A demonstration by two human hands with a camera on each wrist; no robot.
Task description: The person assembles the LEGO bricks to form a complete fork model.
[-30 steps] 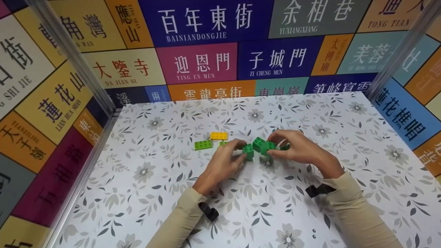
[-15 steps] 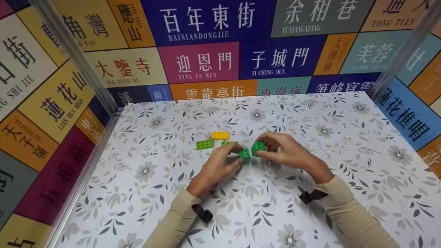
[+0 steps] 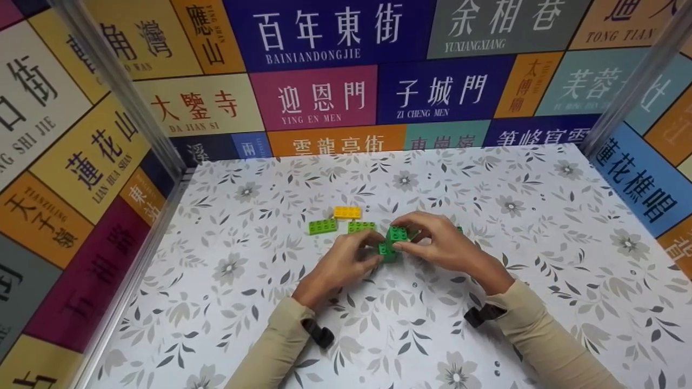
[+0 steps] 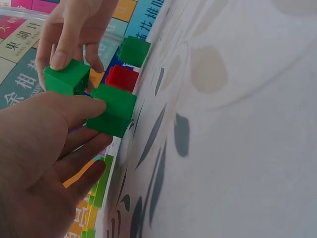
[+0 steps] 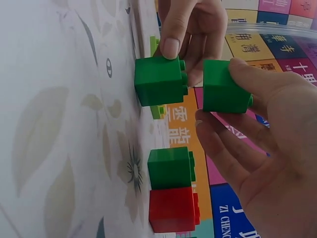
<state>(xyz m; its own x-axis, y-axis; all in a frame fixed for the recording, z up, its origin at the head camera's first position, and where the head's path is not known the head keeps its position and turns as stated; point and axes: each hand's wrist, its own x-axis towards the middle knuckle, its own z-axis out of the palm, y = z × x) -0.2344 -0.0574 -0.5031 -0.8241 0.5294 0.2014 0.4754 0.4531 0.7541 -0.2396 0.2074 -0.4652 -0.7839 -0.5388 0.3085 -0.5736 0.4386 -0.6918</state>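
Note:
My left hand (image 3: 338, 262) pinches a green brick (image 4: 116, 110) between thumb and fingers, low at the tabletop. Its studs point up in the right wrist view. My right hand (image 3: 446, 240) pinches a second green brick (image 5: 225, 87) by its sides. That brick hangs just above the left hand's brick, and a narrow gap shows between them in the right wrist view. Beside the hands, a red brick (image 5: 172, 210) and another green brick (image 5: 170, 168) stand on the table; in the head view the right hand mostly hides them.
Left of the hands lie a yellow brick (image 3: 347, 212), a lime green brick (image 3: 323, 226) and another lime green brick (image 3: 361, 227), all flat and studs up. The flower-patterned table (image 3: 259, 302) ends at a wall of coloured sign panels (image 3: 313, 97).
My right hand has moved left, bringing its green brick from beside the left hand's brick to above it. My left hand has shifted slightly, keeping hold of its green brick.

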